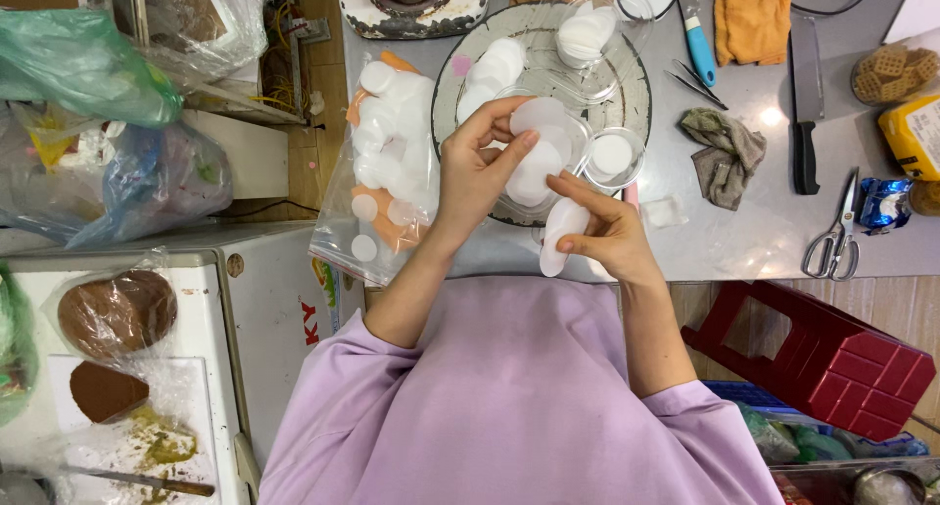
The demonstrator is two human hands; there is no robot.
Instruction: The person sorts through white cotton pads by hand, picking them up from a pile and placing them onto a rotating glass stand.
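My left hand (477, 167) pinches a single thin white round disc (538, 114) over a small clear bowl (544, 177) that holds more white discs. My right hand (605, 233) grips a small stack of the same white discs (560, 233) on edge, just below that bowl. Both hands hover at the near edge of a large round speckled plate (446, 89). On the plate lie another heap of white discs (493, 69) and a clear cup of discs (585, 33). A small clear lidded cup (614, 156) stands right of the bowl.
A clear bag of white discs (388, 162) lies left of the plate. On the metal table (764, 221) lie a crumpled grey cloth (725, 155), a knife (804, 103), scissors (835, 240), tweezers (697, 84) and an orange cloth (752, 15). A red stool (832, 358) stands lower right.
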